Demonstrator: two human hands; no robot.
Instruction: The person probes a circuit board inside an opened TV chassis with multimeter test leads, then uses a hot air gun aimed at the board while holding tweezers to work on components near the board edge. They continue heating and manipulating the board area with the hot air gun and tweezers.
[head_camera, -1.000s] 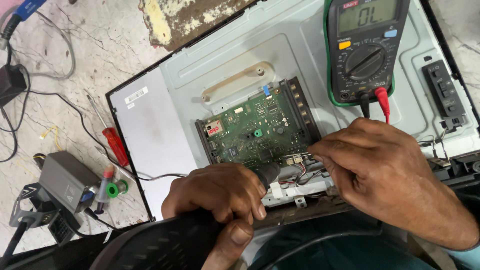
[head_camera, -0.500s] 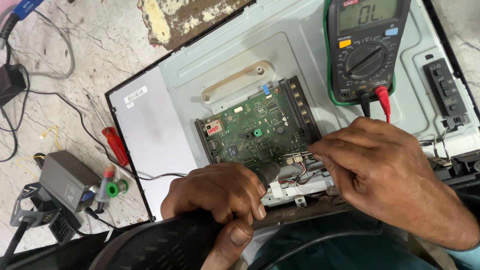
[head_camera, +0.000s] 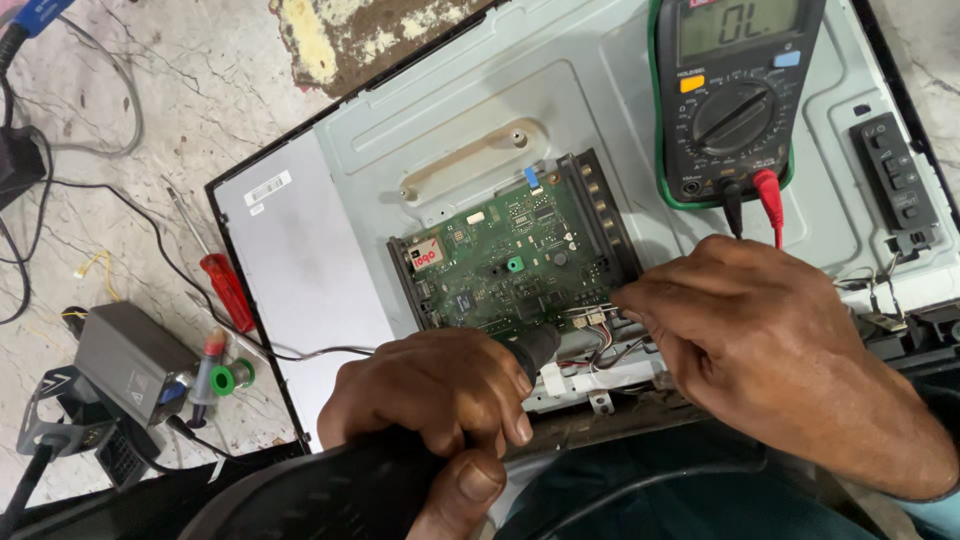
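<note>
Nothing has shifted since earlier: left hand (head_camera: 430, 400) grip clamped around black probe (head_camera: 535, 347); right hand (head_camera: 760, 330) fingertips pinched at green circuit board (head_camera: 515, 260) edge, centre frame.

Circuit board (head_camera: 515, 255): upper part bare, open from above; lower edge crowded by the left hand (head_camera: 430, 395) and right hand (head_camera: 745, 335).
Gap between hands: narrow, filled with thin wires (head_camera: 600, 345).
Right of board: multimeter (head_camera: 735, 95) and its leads block the way.
Left panel (head_camera: 300, 280): bare, room to pass.
Floor left: screwdriver (head_camera: 222, 285), grey box (head_camera: 130, 360), cables.
</note>
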